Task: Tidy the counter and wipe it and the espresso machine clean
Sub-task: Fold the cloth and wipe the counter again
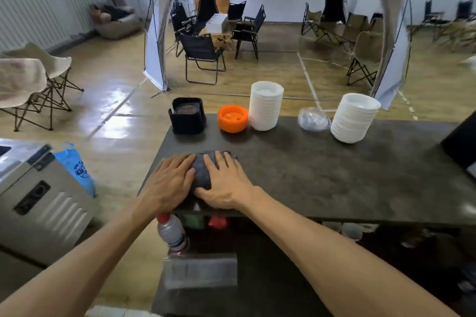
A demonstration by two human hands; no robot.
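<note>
A dark grey cloth (202,174) lies near the left front corner of the dark stone counter (322,175). My left hand (170,181) and my right hand (224,183) both press flat on it, fingers spread, side by side. Only a strip of cloth shows between and beyond the hands. A black edge at the far right of the counter (461,144) may be the espresso machine; too little of it shows to tell.
Along the counter's far edge stand a black coaster holder (187,118), an orange lid (233,119), two stacks of white lids (265,105) (354,117) and a crumpled plastic wrap (313,119). A red-capped bottle (172,234) stands below the front edge. A metal cooler (38,198) sits left.
</note>
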